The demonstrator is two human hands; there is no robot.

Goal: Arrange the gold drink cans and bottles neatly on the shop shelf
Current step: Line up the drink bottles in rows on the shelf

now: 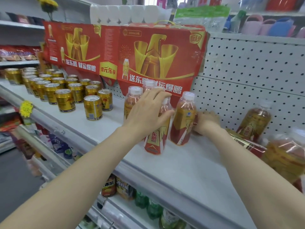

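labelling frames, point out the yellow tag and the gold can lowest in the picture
yellow tag (26, 109), head view, centre of its face
lowest gold can (93, 107), head view, its side wall

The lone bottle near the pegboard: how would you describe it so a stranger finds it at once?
Find the white shelf with gold cans on its left, then follow the pegboard behind it rightwards, past the left hand and the right hand. One bottle stands there close to the pegboard. Unlike the grouped bottles at the hands, it stands alone and untouched.
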